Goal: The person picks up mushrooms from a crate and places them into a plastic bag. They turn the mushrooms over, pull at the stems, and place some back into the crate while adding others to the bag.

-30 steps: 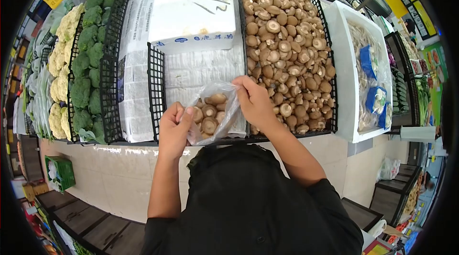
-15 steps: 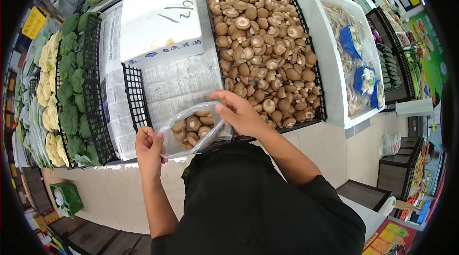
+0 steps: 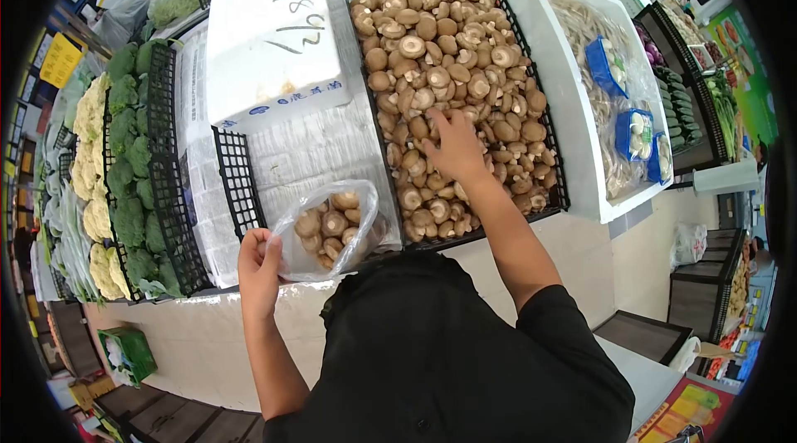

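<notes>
At the far left, cauliflower [image 3: 87, 136] and broccoli [image 3: 133, 161] are lying in rows on the shelf, with a black grid divider [image 3: 166, 161] standing just beside them. Right of that, a white foam box [image 3: 274, 36] with handwritten numbers is sitting on newspaper lining.

Below it, at the shelf's front edge, the left hand [image 3: 259, 264] is holding up a clear plastic bag [image 3: 332, 231]. Its fingers are pinching together on the bag's lower left edge. The bag is hanging open toward the right, and several brown mushrooms are lying inside it.

Further right, the right hand [image 3: 455, 148] is reaching palm down into the mushroom pile [image 3: 448, 44], which is filling a black crate. Its fingers are spreading apart and touching the caps near the middle of the pile. I cannot tell whether a mushroom is sitting under the palm.

At the far right, a white tray [image 3: 554, 86] is carrying pale mushrooms and blue packs [image 3: 635, 132].
</notes>
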The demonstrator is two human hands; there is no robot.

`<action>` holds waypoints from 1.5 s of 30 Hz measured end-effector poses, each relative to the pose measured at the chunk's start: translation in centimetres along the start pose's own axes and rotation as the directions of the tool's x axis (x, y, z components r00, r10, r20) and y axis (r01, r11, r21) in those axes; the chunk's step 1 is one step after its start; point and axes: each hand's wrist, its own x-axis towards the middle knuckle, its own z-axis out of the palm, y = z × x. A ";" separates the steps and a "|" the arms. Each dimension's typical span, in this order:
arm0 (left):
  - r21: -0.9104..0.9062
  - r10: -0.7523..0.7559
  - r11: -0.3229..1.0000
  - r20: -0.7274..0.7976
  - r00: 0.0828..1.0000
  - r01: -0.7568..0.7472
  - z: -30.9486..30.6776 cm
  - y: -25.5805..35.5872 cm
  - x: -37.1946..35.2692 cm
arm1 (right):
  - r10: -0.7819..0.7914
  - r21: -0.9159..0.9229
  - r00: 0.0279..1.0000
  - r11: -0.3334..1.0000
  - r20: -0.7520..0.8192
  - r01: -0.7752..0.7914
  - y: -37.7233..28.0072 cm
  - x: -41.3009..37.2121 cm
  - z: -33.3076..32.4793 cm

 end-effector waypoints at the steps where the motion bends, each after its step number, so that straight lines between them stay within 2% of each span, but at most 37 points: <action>1: 0.007 0.026 1.000 0.001 1.000 -0.026 -0.2 -0.3 0.1 | 0.035 -0.017 0.999 0.999 0.039 -0.034 -0.5 0.2 -0.1; 4: 0.017 0.071 0.997 -0.005 0.997 -0.071 -0.7 -1.0 0.0 | -0.019 -0.067 0.999 0.998 0.042 0.021 0.6 0.8 1.6; 7: 0.014 0.070 0.997 -0.009 0.997 -0.070 -0.5 -0.9 -0.5 | -0.012 0.028 1.000 1.000 -0.026 0.013 1.2 0.3 1.7; 10: 0.027 0.081 0.996 0.002 0.997 -0.081 0.0 -0.8 -0.4 | 0.034 0.147 0.984 0.989 -0.172 -0.008 0.2 -1.0 -0.7; 12: 0.037 0.067 0.997 0.018 0.998 -0.067 0.1 -1.1 -0.2 | -0.014 0.391 0.962 0.912 -0.272 0.124 -1.7 -1.7 -3.3; 13: 0.013 0.053 0.998 0.012 0.998 -0.054 0.2 -1.5 0.1 | 0.023 0.555 0.969 0.823 -0.246 0.122 -4.2 -2.3 -5.2; 15: 0.110 0.064 0.992 0.015 0.998 -0.065 0.3 -1.1 0.5 | -0.243 0.691 0.948 0.650 -0.205 0.317 -8.5 -3.8 -8.2; 16: 0.158 0.070 0.985 0.023 0.997 -0.073 0.4 -1.0 0.8 | -0.458 0.625 0.874 0.637 -0.165 0.452 -10.1 -4.0 -9.0; 17: 0.161 0.086 0.983 0.032 0.996 -0.090 0.4 -1.1 1.1 | -0.602 0.671 0.787 0.528 -0.138 0.521 -11.7 -4.3 -8.7; 19: 0.130 0.090 0.987 0.043 0.995 -0.094 0.4 -1.2 1.7 | -0.738 0.694 0.654 0.558 0.164 0.455 -14.7 -5.1 -8.3; 22: 0.069 0.097 0.992 0.060 0.993 -0.101 0.5 -1.0 2.0 | -0.709 0.378 0.622 0.704 0.333 0.601 -17.1 -5.6 -4.9; 23: 0.035 0.106 0.994 0.063 0.992 -0.108 0.6 -0.9 2.0 | -0.625 0.312 0.664 0.780 0.410 0.542 -17.9 -5.8 -4.0; 26: -0.004 0.135 0.991 0.081 0.988 -0.135 0.4 -1.2 2.3 | -0.602 0.175 0.726 0.795 0.332 0.580 -18.0 -5.4 -0.6; 29: -0.056 0.154 0.987 0.101 0.983 -0.149 0.4 -1.3 2.3 | -0.582 0.159 0.760 0.812 0.289 0.562 -17.9 -5.0 1.2; 32: -0.086 0.144 0.987 0.123 0.982 -0.134 0.2 -1.2 2.3 | -0.626 0.156 0.739 0.779 0.249 0.608 -16.5 -4.9 2.9; 35: -0.121 0.106 0.989 0.149 0.983 -0.088 0.2 -0.5 2.1 | -0.462 0.086 0.691 0.859 0.556 0.505 -16.9 -4.3 1.3; 37: -0.142 0.069 0.989 0.168 0.983 -0.046 0.2 -0.3 2.0 | -0.464 0.085 0.709 0.862 0.532 0.500 -16.5 -4.7 1.6; 38: -0.095 0.051 0.995 0.148 0.988 -0.037 0.3 -0.1 2.0 | -0.455 0.076 0.726 0.868 0.516 0.490 -16.1 -4.9 1.5; 40: -0.116 0.065 0.992 0.165 0.984 -0.046 0.4 0.2 2.1 | -0.600 0.126 0.762 0.798 0.243 0.589 -15.9 -5.9 0.7; 41: -0.140 0.081 0.989 0.174 0.981 -0.056 0.3 0.1 2.2 | -0.657 0.134 0.748 0.753 0.098 0.644 -15.7 -6.3 0.1; 44: -0.120 0.074 0.991 0.165 0.984 -0.054 0.2 0.2 2.2 | -0.640 0.300 0.756 0.754 0.134 0.585 -15.3 -6.8 -4.3; 45: -0.117 0.083 0.991 0.152 0.985 -0.066 0.2 0.3 2.1 | -0.583 0.368 0.788 0.790 0.199 0.491 -14.8 -6.6 -6.5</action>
